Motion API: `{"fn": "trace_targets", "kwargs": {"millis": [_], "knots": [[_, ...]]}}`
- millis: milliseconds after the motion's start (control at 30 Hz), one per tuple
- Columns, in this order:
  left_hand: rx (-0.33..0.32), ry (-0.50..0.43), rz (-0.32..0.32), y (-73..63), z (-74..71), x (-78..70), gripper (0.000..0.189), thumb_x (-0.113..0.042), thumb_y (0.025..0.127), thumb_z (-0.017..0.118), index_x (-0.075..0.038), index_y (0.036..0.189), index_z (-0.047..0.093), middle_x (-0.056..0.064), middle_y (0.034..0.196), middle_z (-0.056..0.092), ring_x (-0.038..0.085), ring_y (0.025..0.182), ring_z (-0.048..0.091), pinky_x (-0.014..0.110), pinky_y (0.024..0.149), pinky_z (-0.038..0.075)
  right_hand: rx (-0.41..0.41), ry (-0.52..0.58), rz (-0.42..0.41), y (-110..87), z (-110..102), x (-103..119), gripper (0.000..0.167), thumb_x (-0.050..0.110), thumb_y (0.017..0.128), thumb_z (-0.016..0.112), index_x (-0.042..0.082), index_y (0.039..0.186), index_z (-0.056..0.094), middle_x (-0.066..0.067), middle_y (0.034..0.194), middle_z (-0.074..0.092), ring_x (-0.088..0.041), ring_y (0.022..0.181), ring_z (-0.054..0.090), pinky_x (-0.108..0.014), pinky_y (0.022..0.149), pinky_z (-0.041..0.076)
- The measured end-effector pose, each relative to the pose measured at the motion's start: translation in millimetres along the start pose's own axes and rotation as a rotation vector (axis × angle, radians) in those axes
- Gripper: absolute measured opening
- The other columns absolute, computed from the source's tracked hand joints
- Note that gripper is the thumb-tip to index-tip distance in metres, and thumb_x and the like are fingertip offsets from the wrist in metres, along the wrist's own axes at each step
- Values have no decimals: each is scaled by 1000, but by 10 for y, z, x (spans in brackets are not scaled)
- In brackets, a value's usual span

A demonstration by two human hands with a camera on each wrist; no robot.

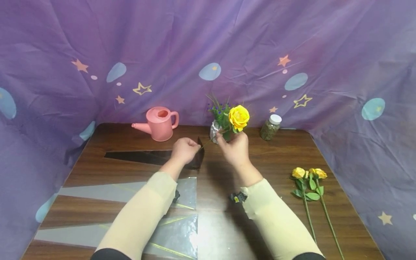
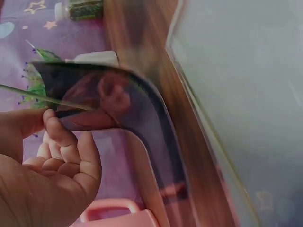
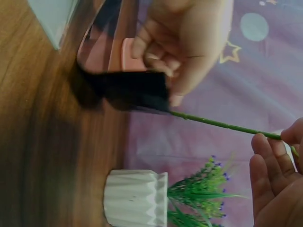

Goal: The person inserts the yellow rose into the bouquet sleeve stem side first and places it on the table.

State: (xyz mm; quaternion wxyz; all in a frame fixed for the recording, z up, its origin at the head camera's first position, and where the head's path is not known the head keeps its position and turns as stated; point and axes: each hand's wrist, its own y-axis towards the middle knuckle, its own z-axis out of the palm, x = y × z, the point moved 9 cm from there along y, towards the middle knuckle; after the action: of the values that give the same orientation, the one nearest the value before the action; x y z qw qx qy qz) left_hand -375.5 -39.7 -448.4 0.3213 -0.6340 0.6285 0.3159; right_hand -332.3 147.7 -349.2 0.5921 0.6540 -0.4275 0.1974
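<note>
- While my left hand (image 1: 184, 150) pinches the lifted corner of the dark wrapping sheet (image 1: 152, 157), my right hand (image 1: 234, 148) grips the yellow rose (image 1: 238, 117) by its stem (image 3: 222, 125), bloom upright above the worktop (image 1: 276, 159).
- Stem end meets the sheet's raised edge at the left fingers (image 2: 71, 149); rest of the sheet lies flat.
- Step, I judge: starting to wrap the stem in the sheet.
- Next move calls for keeping both pinches firm and curling the sheet round the stem without creasing.
- Two spare yellow roses (image 1: 308, 177) lie right; clear sheets (image 1: 182, 231) near; pink watering can (image 1: 159, 123), small potted plant (image 1: 219, 121), jar (image 1: 271, 127) behind.
</note>
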Motion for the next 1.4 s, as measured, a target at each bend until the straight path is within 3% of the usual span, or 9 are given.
{"fn": "trace_targets", "kwargs": {"millis": [133,367,667,833,1000,1100,1167,1300,1400], "knots": [[-16,-46,23,-17,-19,-83,21,-25,96,72,-5,97,80,8,95,79,29,95,71,43,90,54,10,-26,46,-18,42,-73,19,-8,89,73,-15,106,71,-28,100,75,-34,95,72,-33,91,56],[-50,-95,63,-69,-80,-258,19,-21,95,72,-4,95,79,9,90,79,28,89,72,42,86,55,-13,-96,102,-70,80,-196,14,-1,89,76,-12,96,72,-20,79,73,-17,67,60,-20,60,47],[-96,-155,152,-104,-125,-436,17,-18,96,72,-2,97,78,12,93,79,28,88,74,40,83,57,-89,51,187,-158,203,-399,42,-8,88,73,-11,125,53,-26,99,70,-25,74,69,-21,68,59],[-118,-182,203,-115,-134,-502,15,-16,96,73,-1,97,77,13,91,78,29,86,74,40,81,58,-86,-30,189,-199,246,-454,38,-7,92,72,-10,125,54,-26,102,72,-31,82,69,-23,71,55],[-116,-185,191,-100,-135,-456,15,-16,96,74,-1,98,76,14,92,78,29,87,74,41,83,58,-53,-27,248,-206,216,-462,35,6,101,66,-10,131,59,-29,120,70,-39,111,67,-46,99,55],[-122,-173,195,-90,-152,-449,15,-17,96,74,-2,97,76,13,92,78,29,87,74,42,84,58,-86,34,262,-183,157,-431,36,8,104,61,-12,133,60,-31,131,66,-40,127,61,-45,113,45],[-122,-162,205,-81,-157,-459,15,-17,96,73,-3,98,76,12,92,78,28,87,73,42,85,57,-127,30,251,-166,107,-400,33,7,104,60,-12,131,62,-31,128,67,-36,120,65,-37,108,48],[-119,-150,238,-72,-157,-497,13,-16,96,74,-3,98,75,12,92,77,28,87,72,42,85,57,-171,69,242,-141,81,-371,24,0,101,64,-15,121,63,-32,109,71,-24,81,71,-24,76,59],[-120,-156,258,-81,-157,-524,12,-15,96,74,-3,98,75,13,92,77,29,88,73,43,85,57,-180,89,251,-144,100,-382,27,-3,97,70,-15,120,61,-30,103,72,-23,72,70,-26,66,61]]}}
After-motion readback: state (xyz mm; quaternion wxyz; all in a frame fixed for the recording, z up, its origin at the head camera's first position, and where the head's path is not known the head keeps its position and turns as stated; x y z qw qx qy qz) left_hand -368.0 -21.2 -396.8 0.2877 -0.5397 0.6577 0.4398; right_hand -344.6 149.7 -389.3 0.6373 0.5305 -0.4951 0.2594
